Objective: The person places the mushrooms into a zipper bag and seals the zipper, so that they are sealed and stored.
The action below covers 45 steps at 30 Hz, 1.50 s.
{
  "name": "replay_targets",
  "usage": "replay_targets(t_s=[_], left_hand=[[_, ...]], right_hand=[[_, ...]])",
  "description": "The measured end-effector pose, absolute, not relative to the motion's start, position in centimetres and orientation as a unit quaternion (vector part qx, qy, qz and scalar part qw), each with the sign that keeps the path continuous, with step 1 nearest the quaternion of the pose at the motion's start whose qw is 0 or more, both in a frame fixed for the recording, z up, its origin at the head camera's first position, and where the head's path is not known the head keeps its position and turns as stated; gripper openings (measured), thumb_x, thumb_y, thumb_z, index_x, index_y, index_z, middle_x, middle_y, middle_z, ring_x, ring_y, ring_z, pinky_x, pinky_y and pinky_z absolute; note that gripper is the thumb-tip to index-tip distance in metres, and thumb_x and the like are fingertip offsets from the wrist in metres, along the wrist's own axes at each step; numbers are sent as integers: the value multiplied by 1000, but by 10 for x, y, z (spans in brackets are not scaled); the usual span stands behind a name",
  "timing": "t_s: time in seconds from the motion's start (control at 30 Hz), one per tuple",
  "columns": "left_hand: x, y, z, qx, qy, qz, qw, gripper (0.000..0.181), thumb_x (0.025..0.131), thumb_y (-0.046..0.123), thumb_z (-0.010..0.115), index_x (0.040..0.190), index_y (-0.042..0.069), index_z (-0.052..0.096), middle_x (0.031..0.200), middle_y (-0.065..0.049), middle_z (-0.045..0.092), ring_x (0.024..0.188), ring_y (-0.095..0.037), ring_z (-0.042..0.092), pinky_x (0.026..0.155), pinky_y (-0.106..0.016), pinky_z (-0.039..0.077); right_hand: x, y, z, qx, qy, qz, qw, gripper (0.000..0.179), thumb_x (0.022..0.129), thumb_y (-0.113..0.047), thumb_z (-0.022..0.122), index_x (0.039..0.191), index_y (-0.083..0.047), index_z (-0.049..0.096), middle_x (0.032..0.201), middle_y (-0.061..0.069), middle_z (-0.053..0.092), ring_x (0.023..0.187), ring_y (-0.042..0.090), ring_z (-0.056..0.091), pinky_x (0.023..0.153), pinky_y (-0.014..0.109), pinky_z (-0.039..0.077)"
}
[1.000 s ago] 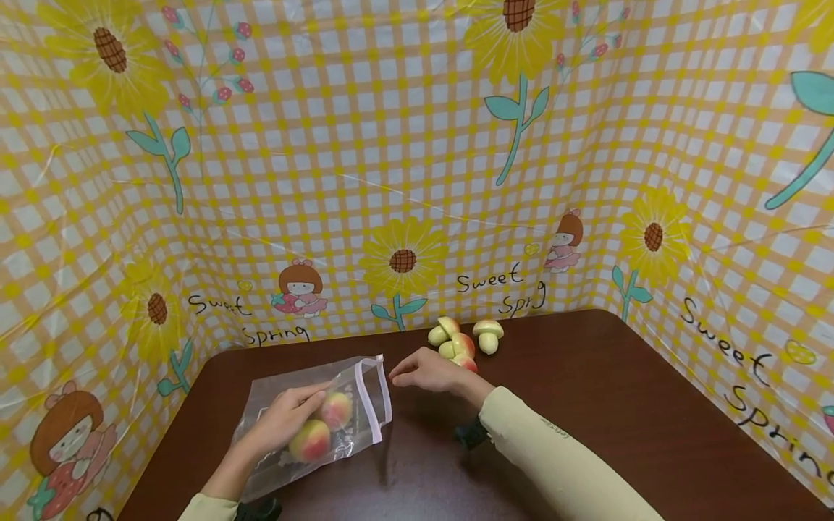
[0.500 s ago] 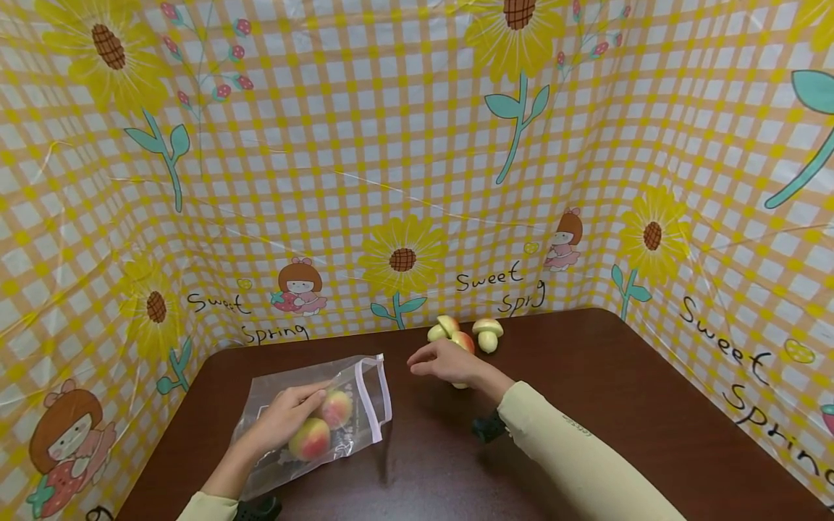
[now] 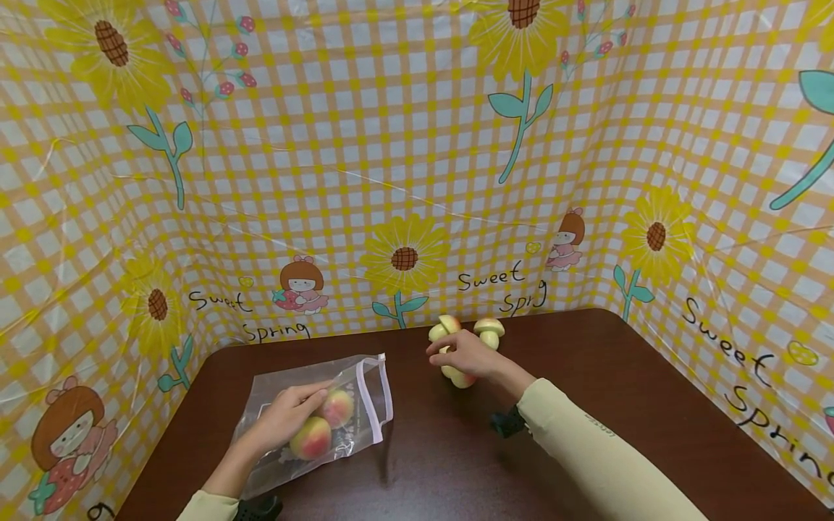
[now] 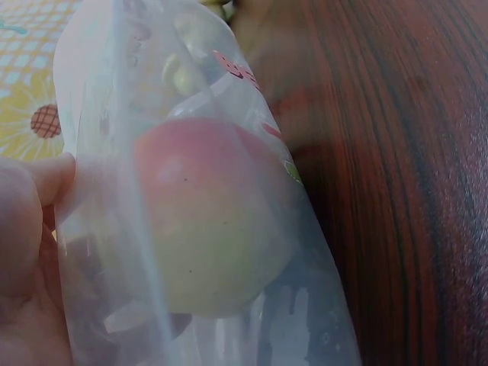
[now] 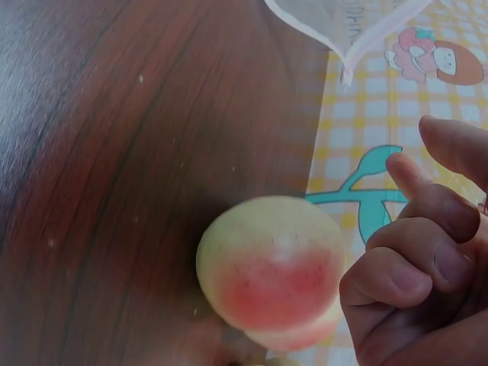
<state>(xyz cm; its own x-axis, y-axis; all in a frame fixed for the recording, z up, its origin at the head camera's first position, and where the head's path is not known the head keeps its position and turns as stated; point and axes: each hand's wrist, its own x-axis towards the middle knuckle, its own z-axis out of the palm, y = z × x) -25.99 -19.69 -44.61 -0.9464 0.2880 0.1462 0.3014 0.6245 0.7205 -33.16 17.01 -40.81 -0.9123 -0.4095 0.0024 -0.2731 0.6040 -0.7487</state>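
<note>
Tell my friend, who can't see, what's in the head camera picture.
A person's left hand holds a clear bag with two red-and-yellow round things inside. Their right hand is by some mushrooms on a dark table, with a sunflower-print checked cloth behind.

We find ourselves in a screened-off work spot; whether in a home or a lab, we cannot tell. Checked, sunflower-printed sheeting (image 3: 391, 145) fills the upper frame and both sides, walling in the dark wood-grained table (image 3: 606, 362) at lower centre.
</note>
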Motion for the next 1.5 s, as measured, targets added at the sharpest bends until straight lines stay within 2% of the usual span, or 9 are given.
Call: replay_targets(t_s=[0.23,0.53,0.7,0.77,0.93,1.03,1.13,1.33,1.5], left_hand=[[-259,-197,-445,-163,-900,-404,1,32,106,30,53,133,23,68,133,-4,67,126,-25,57,109,-56,42],[-258,-198,-447,-158,-900,-407,-6,32,106,31,53,134,25,68,133,-3,67,126,-23,57,110,-54,42],[-260,-198,-446,-156,-899,-409,-5,32,105,32,53,133,26,68,133,-2,67,126,-22,57,110,-54,42],[-260,-198,-446,-158,-900,-407,-3,33,105,33,53,133,26,68,134,-3,67,126,-22,57,110,-54,42],[-260,-199,-446,-161,-900,-406,-3,33,105,34,53,133,25,68,134,-4,66,126,-23,57,109,-56,42],[-260,-199,-446,-165,-899,-405,-3,33,105,33,53,134,24,67,134,-4,66,127,-24,57,110,-56,42],[-260,-199,-447,-165,-899,-406,-2,33,105,33,54,134,24,68,134,-3,66,128,-24,57,110,-55,42],[-260,-199,-448,-165,-899,-407,3,33,105,33,54,133,23,68,134,-5,66,127,-26,57,110,-57,42],[-259,-200,-447,-160,-900,-405,3,33,105,32,54,133,22,68,134,-6,67,126,-25,58,109,-56,43]], right_hand=[[-332,181,-406,-180,893,-404,84,28,96,-22,68,119,-6,73,94,16,73,66,14,51,61,26,43],[-331,193,-408,-162,900,-398,74,34,94,-24,70,123,-5,72,95,9,69,69,14,46,61,25,41],[-331,200,-409,-165,897,-403,68,37,93,-21,70,125,-2,70,64,0,49,56,11,37,53,24,36],[-331,203,-410,-168,896,-405,63,38,92,-20,71,125,-1,69,60,-3,41,53,11,36,52,23,36],[-332,208,-411,-177,899,-398,50,39,91,-16,73,125,2,67,71,2,50,61,13,39,56,25,37],[-332,211,-413,-173,901,-396,45,40,91,-16,73,126,3,67,93,11,60,71,16,41,62,27,38],[-333,214,-415,-170,902,-395,45,42,90,-16,74,126,4,67,107,17,61,76,18,41,65,29,37],[-336,219,-420,-158,905,-392,45,43,89,-17,76,126,3,67,85,7,60,68,17,39,62,29,36],[-336,220,-424,-140,910,-388,40,45,87,-21,78,125,1,68,78,4,58,68,16,42,62,29,38]])
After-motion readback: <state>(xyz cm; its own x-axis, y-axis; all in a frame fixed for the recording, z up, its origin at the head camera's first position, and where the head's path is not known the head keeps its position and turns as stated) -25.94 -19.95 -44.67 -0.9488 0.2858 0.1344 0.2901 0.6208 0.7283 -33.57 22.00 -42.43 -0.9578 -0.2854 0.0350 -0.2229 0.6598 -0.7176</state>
